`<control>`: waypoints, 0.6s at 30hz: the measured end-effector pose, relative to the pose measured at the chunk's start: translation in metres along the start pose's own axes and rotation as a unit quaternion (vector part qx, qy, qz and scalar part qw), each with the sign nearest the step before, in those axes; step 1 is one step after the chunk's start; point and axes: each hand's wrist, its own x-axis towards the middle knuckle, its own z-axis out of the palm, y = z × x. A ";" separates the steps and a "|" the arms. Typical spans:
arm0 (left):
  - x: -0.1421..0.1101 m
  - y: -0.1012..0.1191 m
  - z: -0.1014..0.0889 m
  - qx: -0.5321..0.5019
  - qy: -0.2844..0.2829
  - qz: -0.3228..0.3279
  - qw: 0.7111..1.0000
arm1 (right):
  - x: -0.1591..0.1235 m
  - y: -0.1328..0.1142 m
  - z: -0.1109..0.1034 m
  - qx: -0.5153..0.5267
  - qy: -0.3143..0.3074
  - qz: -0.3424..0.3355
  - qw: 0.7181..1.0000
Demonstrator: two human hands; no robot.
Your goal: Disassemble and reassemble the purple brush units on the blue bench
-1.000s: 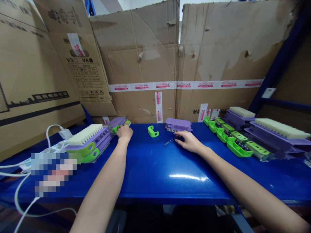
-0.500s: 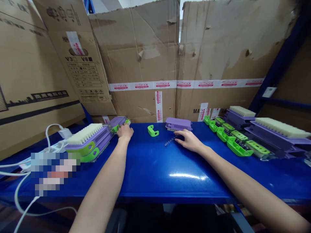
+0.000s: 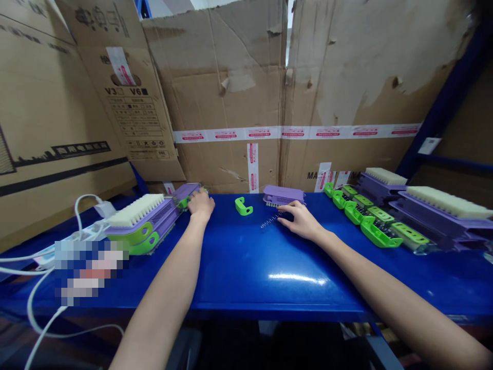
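My right hand (image 3: pixel 300 221) has its thumb and fingers closed at the upper end of a thin dark coil spring (image 3: pixel 269 222), which slants down to the left. Behind that hand lies a purple brush body (image 3: pixel 284 193) with pale bristles underneath. My left hand (image 3: pixel 202 207) is at the back left, fingers bent down beside a purple brush with a green end (image 3: pixel 183 194). What lies under those fingers is mostly hidden. Between the hands, a bright green C-shaped end piece (image 3: pixel 243 207) rests on the blue tabletop (image 3: pixel 239 267).
On the left stand stacked purple-green brushes (image 3: pixel 140 221), beside a power strip (image 3: pixel 75 237) with white cables. Green end pieces (image 3: pixel 379 234) and clear green-topped parts (image 3: pixel 410 235) line the right, before purple brushes with cream bristles (image 3: pixel 449 201). Cardboard (image 3: pixel 231 103) walls the back.
My left hand has shifted slightly, and its fingers now cover the small green piece that showed beside them. My right hand stays on the spring. The view has moved a little.
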 end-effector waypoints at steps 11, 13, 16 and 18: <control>-0.017 0.032 -0.037 -0.026 0.058 0.139 0.988 | 0.000 -0.002 -0.002 -0.005 0.023 0.003 1.000; -0.023 0.039 -0.042 -0.032 0.046 0.192 0.980 | 0.000 -0.002 -0.002 -0.007 0.022 0.003 1.000; -0.036 0.052 -0.045 -0.030 0.026 0.299 0.953 | 0.001 -0.001 -0.001 0.000 0.022 -0.002 1.000; -0.047 0.061 -0.046 -0.026 0.014 0.369 0.929 | 0.001 0.000 -0.001 0.005 0.023 -0.016 1.000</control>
